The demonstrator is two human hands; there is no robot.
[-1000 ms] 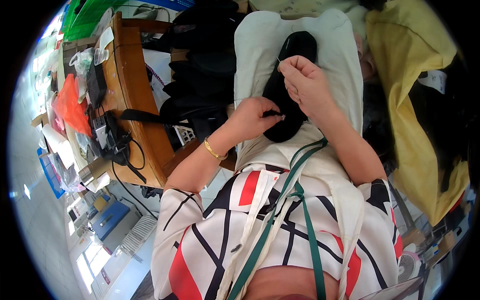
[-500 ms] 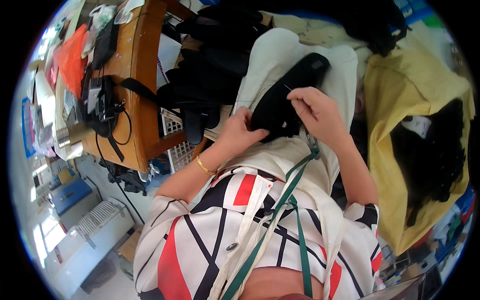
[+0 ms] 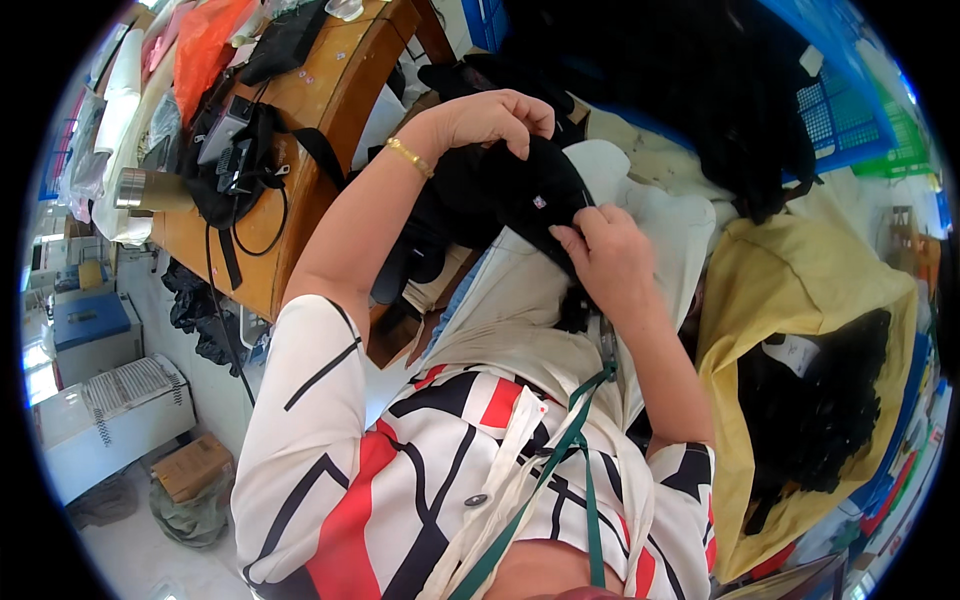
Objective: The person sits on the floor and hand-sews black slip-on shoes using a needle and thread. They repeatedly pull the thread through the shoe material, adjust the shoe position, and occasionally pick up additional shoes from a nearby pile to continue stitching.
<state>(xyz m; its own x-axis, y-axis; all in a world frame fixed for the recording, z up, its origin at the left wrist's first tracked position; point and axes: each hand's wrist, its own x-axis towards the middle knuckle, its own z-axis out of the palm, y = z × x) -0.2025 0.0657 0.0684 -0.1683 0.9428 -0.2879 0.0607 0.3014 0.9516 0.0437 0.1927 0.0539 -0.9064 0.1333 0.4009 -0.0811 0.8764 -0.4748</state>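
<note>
A black cloth shoe (image 3: 545,185) with a small pale-and-pink mark lies tilted over the white cloth (image 3: 640,190) on my lap. On its right edge, the thumb and fingers of my right hand (image 3: 608,250) are pinched. My left hand (image 3: 480,122), with a gold bracelet on the wrist, is raised at the shoe's far end. Its fingers are curled together, and whatever they pinch is too small to make out. Green and cream straps (image 3: 575,425) hang down my front, with a metal piece (image 3: 607,345) at the upper end near my right wrist.
More black shoes (image 3: 425,235) are heaped at the left beside a wooden table (image 3: 345,75) that carries a black bag and a steel cup (image 3: 150,190). A yellow sack (image 3: 735,400) of black pieces stands at the right. Behind is a blue crate (image 3: 840,120) of black material.
My left hand has let go of the shoe's near end and risen to its far side. My right hand has moved down onto the shoe's edge. The shoe has turned, and the view has shifted.
</note>
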